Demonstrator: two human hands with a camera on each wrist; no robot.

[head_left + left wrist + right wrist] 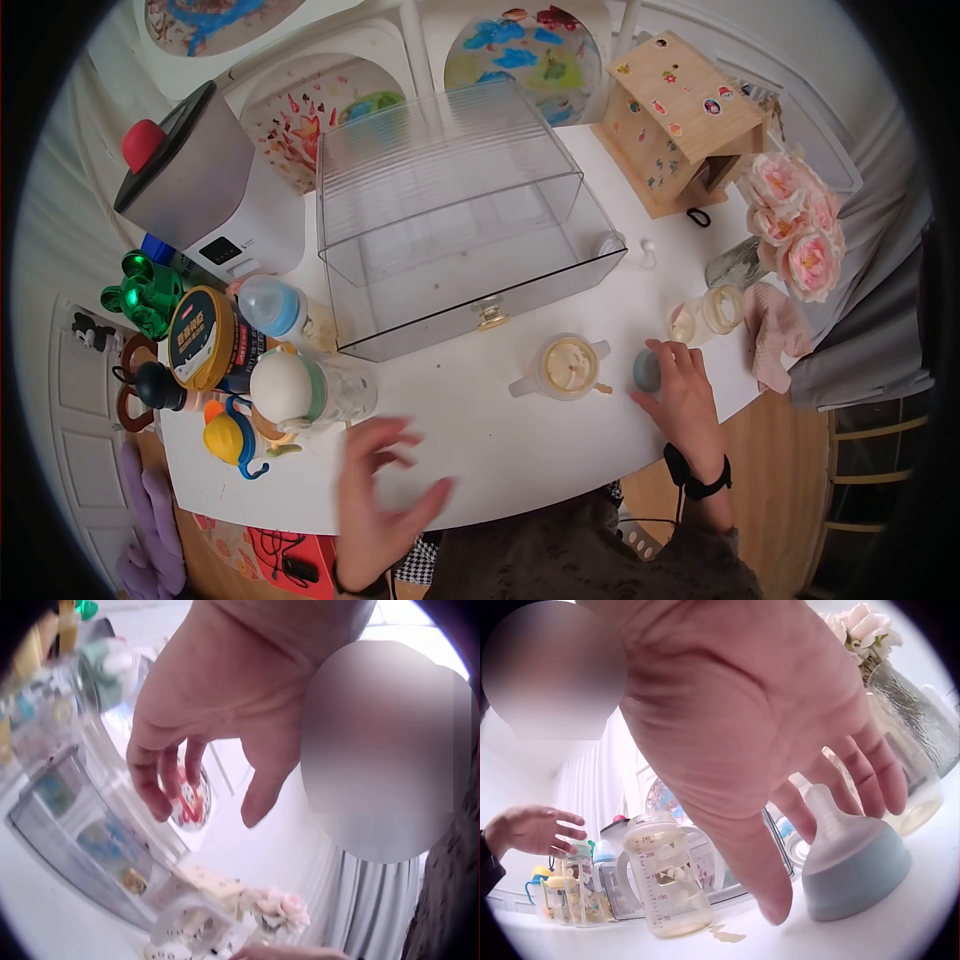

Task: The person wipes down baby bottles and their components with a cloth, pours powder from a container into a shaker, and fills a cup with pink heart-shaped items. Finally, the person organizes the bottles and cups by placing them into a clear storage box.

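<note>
My right hand [684, 392] is beside a baby bottle nipple with a blue-grey collar [859, 870], which stands on the white table. The thumb is in front of the nipple and the fingers arch behind it, with a gap between thumb and collar. To its left stands a topless baby bottle [568, 367] with two side handles and measuring marks. A tan spill [726, 934] lies at its foot. My left hand [385, 490] hangs in the air over the table's front edge, fingers spread and loosely bent, holding nothing.
A clear lidded box [450, 215] with a gold knob takes up the table's middle. Several bottles, including a white-topped one [285, 388], crowd the left beside a grey-white dispenser [240, 215]. A wooden house [680, 100], rose vase [735, 265], open clear container [722, 309] and pink cloth [775, 335] stand right.
</note>
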